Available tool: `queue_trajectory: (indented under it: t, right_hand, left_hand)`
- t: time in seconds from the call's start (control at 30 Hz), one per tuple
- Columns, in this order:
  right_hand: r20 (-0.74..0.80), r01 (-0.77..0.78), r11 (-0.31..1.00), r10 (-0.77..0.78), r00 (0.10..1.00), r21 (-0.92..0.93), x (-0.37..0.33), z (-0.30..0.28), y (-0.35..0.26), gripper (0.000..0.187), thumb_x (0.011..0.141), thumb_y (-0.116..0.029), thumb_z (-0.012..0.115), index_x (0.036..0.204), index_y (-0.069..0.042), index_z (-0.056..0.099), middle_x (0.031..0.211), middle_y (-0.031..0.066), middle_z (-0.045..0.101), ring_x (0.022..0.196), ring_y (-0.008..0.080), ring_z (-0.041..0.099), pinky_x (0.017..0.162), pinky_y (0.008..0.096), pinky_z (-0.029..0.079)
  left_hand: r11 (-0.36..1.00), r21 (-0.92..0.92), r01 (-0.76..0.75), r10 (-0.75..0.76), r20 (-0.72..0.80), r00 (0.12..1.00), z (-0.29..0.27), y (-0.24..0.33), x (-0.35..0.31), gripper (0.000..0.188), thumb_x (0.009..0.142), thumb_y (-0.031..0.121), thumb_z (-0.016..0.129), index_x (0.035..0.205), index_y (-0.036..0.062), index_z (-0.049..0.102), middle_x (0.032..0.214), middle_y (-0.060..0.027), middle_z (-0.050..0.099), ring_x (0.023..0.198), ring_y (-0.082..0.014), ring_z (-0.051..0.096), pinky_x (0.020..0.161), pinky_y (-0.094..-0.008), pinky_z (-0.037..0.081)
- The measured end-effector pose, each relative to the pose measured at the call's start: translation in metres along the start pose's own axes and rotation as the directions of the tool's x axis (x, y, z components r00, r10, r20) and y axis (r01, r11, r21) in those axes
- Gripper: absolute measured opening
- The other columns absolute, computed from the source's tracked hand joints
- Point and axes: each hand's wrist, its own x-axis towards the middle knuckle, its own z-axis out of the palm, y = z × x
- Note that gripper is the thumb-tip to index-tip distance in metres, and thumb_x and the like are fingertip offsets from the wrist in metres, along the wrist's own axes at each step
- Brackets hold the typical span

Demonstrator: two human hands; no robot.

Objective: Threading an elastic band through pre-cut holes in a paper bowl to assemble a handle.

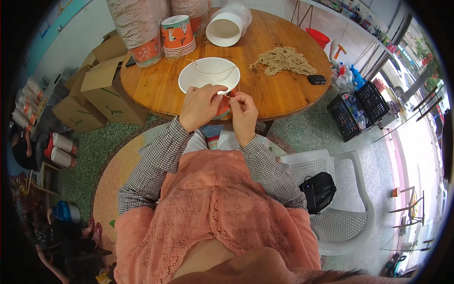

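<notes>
A paper bucket (188,78), white inside with an orange printed outside, leans toward me at the near edge of the round wooden table (279,102). A thin tan cord (215,73) loops loosely across its mouth. My left hand (201,108) is at the near rim, its fingers closed on the bucket's edge; its thumb tip is partly hidden. Just right of it, my right hand (244,118) pinches the cord close against the bucket's side. Both hands' fingertips nearly meet. Farther right on the table lies a heap of tan cords (284,60).
Tall stacks of wrapped buckets (135,28) and a short orange stack (178,35) stand at the back left. White nested buckets (227,29) lie sideways behind. A small black object (316,79) sits at the right edge. Cardboard boxes (111,90) and a white chair (347,222) flank me.
</notes>
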Motion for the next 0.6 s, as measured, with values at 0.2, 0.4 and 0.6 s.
queue_trajectory:
  t: [0.2, 0.4, 0.6]
  right_hand:
    - [-0.021, 0.098, 0.993, -0.1, 0.995, -0.068, -0.002, 0.008, 0.0, 0.009, 0.087, -0.004, 0.06, 0.091, 0.001, 0.055, 0.104, 0.0058, 0.053, 0.079, 0.0097, 0.053, 0.069, 0.0226, 0.046]
    - [0.017, 0.113, 0.963, -0.113, 0.994, -0.246, -0.004, 0.008, -0.004, 0.01, 0.088, -0.003, 0.059, 0.095, 0.003, 0.055, 0.109, 0.0087, 0.056, 0.089, 0.0119, 0.058, 0.078, 0.0256, 0.05]
    - [-0.011, 0.084, 0.991, -0.086, 0.996, -0.105, -0.002, 0.004, -0.002, 0.008, 0.087, -0.004, 0.06, 0.091, 0.0, 0.054, 0.104, 0.0075, 0.056, 0.08, 0.0106, 0.055, 0.07, 0.0235, 0.047]
  left_hand:
    - [1.0, 0.015, 0.007, -0.007, 0.026, 1.0, 0.002, -0.004, 0.002, 0.025, 0.087, 0.019, 0.051, 0.106, 0.012, 0.067, 0.088, -0.0071, 0.066, 0.078, -0.0257, 0.06, 0.075, -0.0379, 0.037]
    - [0.997, 0.06, 0.053, -0.061, 0.135, 0.989, 0.002, -0.013, 0.01, 0.027, 0.088, 0.023, 0.051, 0.105, 0.0115, 0.068, 0.087, -0.0108, 0.065, 0.082, -0.0294, 0.061, 0.078, -0.041, 0.039]
    - [0.988, -0.014, 0.157, -0.152, 0.173, 0.973, -0.003, -0.008, 0.01, 0.025, 0.087, 0.023, 0.053, 0.102, 0.0093, 0.068, 0.093, -0.0125, 0.067, 0.088, -0.0294, 0.063, 0.077, -0.045, 0.042]
